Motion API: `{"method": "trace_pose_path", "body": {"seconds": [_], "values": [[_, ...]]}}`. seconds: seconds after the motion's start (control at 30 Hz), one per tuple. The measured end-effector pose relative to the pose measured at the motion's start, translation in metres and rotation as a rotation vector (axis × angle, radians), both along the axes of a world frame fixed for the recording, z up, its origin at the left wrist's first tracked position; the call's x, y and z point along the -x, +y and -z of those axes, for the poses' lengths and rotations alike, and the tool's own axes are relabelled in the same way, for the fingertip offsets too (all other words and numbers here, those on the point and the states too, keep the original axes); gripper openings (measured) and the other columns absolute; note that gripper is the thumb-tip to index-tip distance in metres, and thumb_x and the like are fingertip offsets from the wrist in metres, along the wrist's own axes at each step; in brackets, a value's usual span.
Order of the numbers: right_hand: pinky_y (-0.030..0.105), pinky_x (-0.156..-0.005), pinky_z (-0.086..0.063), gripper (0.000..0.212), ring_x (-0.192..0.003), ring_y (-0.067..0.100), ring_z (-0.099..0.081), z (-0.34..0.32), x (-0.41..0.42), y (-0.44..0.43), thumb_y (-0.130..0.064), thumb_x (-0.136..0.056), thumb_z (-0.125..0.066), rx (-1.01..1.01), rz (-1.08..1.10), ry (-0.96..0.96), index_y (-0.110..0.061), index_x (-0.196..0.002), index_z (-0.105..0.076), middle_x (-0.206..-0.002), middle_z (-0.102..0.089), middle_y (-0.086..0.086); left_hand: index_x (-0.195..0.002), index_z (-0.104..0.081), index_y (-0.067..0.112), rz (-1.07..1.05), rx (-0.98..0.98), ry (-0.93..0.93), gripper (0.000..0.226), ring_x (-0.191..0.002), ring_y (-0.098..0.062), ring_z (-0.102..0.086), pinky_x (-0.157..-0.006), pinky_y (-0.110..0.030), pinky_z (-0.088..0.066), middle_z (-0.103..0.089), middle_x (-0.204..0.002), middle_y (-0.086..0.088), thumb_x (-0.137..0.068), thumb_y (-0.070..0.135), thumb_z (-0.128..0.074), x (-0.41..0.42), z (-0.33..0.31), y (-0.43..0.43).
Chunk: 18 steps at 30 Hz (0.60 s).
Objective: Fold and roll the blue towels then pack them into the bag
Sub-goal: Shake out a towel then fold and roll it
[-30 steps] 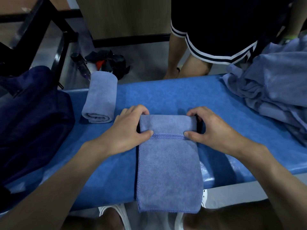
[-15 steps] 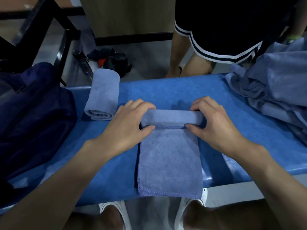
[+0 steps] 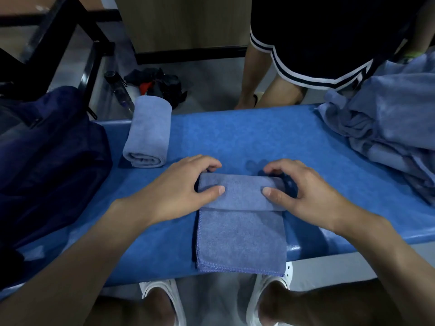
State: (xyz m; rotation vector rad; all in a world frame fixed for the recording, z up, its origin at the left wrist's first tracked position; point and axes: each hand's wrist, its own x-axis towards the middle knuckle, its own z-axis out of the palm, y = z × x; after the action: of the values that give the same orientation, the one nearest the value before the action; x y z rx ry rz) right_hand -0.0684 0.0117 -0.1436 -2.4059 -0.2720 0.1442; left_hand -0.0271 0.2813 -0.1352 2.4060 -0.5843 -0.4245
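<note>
No text, label, brand, number or sign can be read anywhere in the view.
</note>
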Motion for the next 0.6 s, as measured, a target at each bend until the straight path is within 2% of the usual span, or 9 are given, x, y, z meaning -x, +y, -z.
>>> {"method": "trace_pose_path", "body": {"seconds": [0.07,0.13,0.23,0.27,0.4,0.47,0.53,0.6], "values": [[0.040,-0.101,-0.042,0.052,-0.112,0.005,-0.051,-0.002,0.001,-0.004,-0.060,-0.078,-0.057,0.043,-0.010,0.065,-0.035,-0.124,-0.055,-0.115,-0.059,-0.021,-0.135,-0.051,0.034,0.041,-0.055,0.001,0.052,-0.121,0.002,-0.045,-0.107,-0.031,-0.039,-0.052,-0.123,0.025,-0.089,0.053,-0.063,-0.001,0.001,0.001],[0.035,-0.102,-0.042,0.057,-0.115,0.005,-0.050,-0.003,0.001,-0.006,-0.057,-0.080,-0.065,0.039,-0.032,0.112,-0.034,-0.130,-0.053,-0.117,-0.058,-0.019,-0.134,-0.052,0.034,0.072,-0.085,0.008,0.052,-0.119,0.001,-0.046,-0.107,-0.033,-0.039,-0.051,-0.119,0.026,-0.089,0.057,-0.061,-0.002,0.002,0.002],[0.012,-0.096,-0.038,0.057,-0.113,-0.002,-0.048,-0.009,0.001,-0.005,-0.039,-0.080,-0.076,0.017,-0.049,0.184,-0.033,-0.132,-0.053,-0.115,-0.054,-0.022,-0.130,-0.055,0.035,0.091,-0.095,0.042,0.047,-0.115,0.000,-0.047,-0.103,-0.030,-0.040,-0.052,-0.113,0.024,-0.087,0.054,-0.064,-0.002,-0.001,0.001],[0.009,-0.093,-0.038,0.057,-0.111,-0.002,-0.049,-0.009,0.000,-0.004,-0.036,-0.079,-0.077,0.019,-0.057,0.191,-0.031,-0.131,-0.055,-0.114,-0.055,-0.020,-0.128,-0.056,0.035,0.093,-0.088,0.053,0.046,-0.112,0.001,-0.048,-0.101,-0.029,-0.041,-0.052,-0.112,0.023,-0.087,0.052,-0.066,-0.001,-0.002,0.001],[0.010,-0.083,-0.040,0.047,-0.098,0.001,-0.054,-0.006,-0.004,0.001,-0.025,-0.078,-0.080,-0.053,-0.020,0.137,-0.022,-0.122,-0.063,-0.104,-0.055,-0.013,-0.121,-0.059,0.036,0.056,0.001,0.088,0.039,-0.101,0.002,-0.054,-0.092,-0.022,-0.046,-0.050,-0.107,0.020,-0.085,0.043,-0.072,-0.001,-0.003,-0.003],[0.012,-0.086,-0.039,0.046,-0.099,0.002,-0.053,-0.004,-0.007,0.004,-0.023,-0.078,-0.080,-0.044,0.021,0.029,-0.021,-0.120,-0.063,-0.104,-0.052,-0.012,-0.119,-0.060,0.037,0.022,0.061,0.039,0.038,-0.101,0.001,-0.054,-0.090,-0.017,-0.043,-0.047,-0.107,0.020,-0.084,0.040,-0.073,-0.003,-0.001,-0.003],[0.022,-0.093,-0.041,0.045,-0.102,0.007,-0.051,-0.003,-0.010,0.008,-0.021,-0.078,-0.080,-0.012,0.050,-0.097,-0.021,-0.119,-0.062,-0.105,-0.050,-0.010,-0.121,-0.059,0.033,-0.020,0.096,-0.035,0.039,-0.104,0.001,-0.052,-0.089,-0.011,-0.040,-0.044,-0.108,0.021,-0.085,0.037,-0.073,-0.004,0.000,-0.004],[0.034,-0.095,-0.043,0.043,-0.104,0.015,-0.051,-0.002,-0.013,0.011,-0.018,-0.076,-0.081,0.011,0.057,-0.205,-0.020,-0.114,-0.061,-0.106,-0.048,-0.008,-0.123,-0.057,0.028,-0.022,0.081,-0.149,0.041,-0.105,-0.003,-0.050,-0.093,-0.016,-0.040,-0.040,-0.111,0.021,-0.086,0.032,-0.073,-0.006,0.001,-0.006]]}}
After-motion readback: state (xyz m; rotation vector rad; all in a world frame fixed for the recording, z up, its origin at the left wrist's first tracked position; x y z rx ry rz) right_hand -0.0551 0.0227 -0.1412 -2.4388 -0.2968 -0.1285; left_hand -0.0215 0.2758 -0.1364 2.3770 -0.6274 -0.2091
